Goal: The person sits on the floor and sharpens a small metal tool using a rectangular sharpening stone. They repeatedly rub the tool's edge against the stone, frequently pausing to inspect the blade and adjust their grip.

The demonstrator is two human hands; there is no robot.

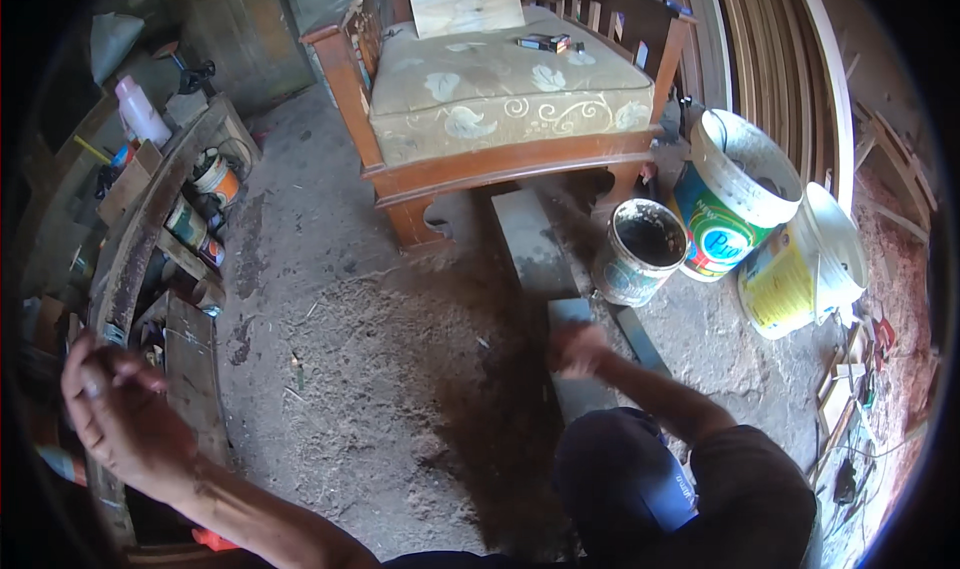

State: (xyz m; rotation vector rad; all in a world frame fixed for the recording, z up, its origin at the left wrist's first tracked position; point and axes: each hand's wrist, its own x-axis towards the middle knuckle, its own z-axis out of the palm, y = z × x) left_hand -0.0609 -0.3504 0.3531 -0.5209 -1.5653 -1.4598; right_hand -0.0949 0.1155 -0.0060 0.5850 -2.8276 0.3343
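My left hand (135,419) is raised at the left, its fingers loosely bent and apart, with nothing visible in it. It is nearest the low wooden shelf (135,259), which holds tins and odds and ends. My right hand is not in view. In front of me at the lower right bends another person in a dark cap (610,479) and dark shirt. That person's hand (580,349), slightly blurred, rests on a grey flat slab (568,311); whether it grips anything is unclear. A longer pale board (530,234) lies beyond the slab, running under the chair.
A wooden armchair (515,174) with a patterned cushion stands ahead, a small box (543,43) on it. Paint buckets (735,194) stand to its right, near a dark-stained pail (640,254). Wood shavings (370,359) litter the floor. Long boards (790,59) lean at the back right.
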